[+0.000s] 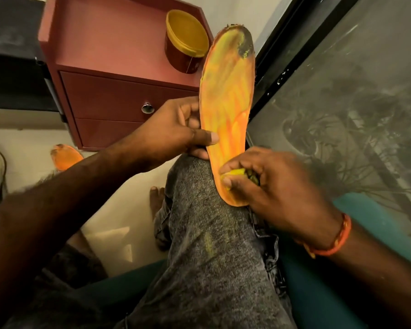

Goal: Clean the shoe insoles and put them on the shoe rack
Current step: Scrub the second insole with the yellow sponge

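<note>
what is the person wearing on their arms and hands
Both forearms are bare, with no sleeves in view. The right wrist carries an orange thread band wound round it. The left hand and right hand show no gloves, and no rings can be made out.

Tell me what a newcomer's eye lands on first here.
The long orange insole stands up the middle of the view, dark grime at its top end, its bottom end at the knee. The left hand pinches its edge while the right hand presses a yellow scrubber to its lower end. Behind sits a yellow tub on a maroon cabinet.
</note>
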